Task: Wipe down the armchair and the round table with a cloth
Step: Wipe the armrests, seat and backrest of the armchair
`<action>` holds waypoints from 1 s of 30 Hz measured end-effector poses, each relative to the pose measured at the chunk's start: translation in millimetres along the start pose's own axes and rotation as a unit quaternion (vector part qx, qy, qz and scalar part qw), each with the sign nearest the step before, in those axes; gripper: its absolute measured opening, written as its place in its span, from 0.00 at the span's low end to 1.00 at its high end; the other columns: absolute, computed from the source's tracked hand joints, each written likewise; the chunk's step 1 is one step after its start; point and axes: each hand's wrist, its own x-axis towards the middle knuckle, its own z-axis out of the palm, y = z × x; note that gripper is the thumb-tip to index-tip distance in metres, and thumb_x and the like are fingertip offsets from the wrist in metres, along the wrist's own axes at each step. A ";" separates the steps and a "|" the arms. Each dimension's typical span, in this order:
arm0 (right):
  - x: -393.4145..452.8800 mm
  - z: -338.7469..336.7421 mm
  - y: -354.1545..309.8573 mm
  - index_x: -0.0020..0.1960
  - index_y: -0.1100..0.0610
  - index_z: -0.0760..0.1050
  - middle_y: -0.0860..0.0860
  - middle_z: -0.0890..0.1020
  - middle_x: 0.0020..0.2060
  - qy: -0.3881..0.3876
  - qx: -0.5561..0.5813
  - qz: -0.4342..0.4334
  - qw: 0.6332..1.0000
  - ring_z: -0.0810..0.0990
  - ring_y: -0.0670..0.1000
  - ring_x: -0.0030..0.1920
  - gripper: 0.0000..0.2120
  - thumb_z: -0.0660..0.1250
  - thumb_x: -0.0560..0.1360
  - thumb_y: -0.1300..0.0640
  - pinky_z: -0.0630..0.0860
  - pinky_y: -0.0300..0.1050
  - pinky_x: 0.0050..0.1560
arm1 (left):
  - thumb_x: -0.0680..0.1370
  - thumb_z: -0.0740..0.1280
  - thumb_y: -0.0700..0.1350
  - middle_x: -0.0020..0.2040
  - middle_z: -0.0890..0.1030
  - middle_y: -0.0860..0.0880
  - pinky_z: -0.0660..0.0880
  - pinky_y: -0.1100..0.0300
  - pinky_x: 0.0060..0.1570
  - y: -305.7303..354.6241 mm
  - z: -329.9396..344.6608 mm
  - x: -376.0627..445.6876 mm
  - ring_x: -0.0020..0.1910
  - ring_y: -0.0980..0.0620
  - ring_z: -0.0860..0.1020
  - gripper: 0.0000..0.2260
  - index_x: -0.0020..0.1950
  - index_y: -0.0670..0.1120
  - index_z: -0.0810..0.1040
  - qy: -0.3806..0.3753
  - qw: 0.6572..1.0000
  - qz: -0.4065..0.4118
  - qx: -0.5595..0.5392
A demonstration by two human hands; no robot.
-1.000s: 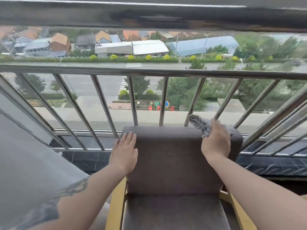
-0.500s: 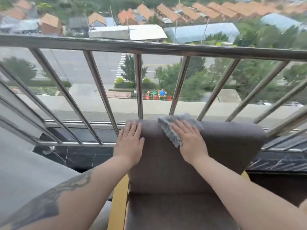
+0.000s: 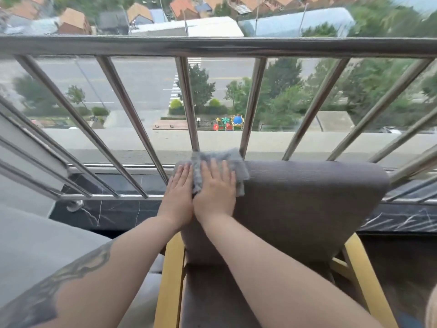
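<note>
Where hands (image 3: 201, 185) press, grey cloth (image 3: 218, 159), bunched

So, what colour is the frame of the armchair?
Yellow frame, under the grey armchair; seen in the head view.

A grey armchair (image 3: 307, 204) with yellow wooden arms; a grey cloth (image 3: 220, 159) and both flat hands lie on its backrest's top left corner.

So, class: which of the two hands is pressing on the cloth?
The right hand lies flat on the grey cloth; the left hand rests on the bare armchair backrest beside it.
</note>
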 end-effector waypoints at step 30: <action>-33.6 -76.0 264.9 0.69 0.61 0.70 0.55 0.71 0.69 0.202 -0.036 0.062 0.977 0.65 0.57 0.72 0.28 0.61 0.70 0.70 0.54 0.51 0.74 | 0.82 0.52 0.48 0.79 0.51 0.53 0.39 0.51 0.74 146.3 71.0 43.4 0.77 0.53 0.44 0.26 0.79 0.52 0.49 0.030 0.999 0.024 0.039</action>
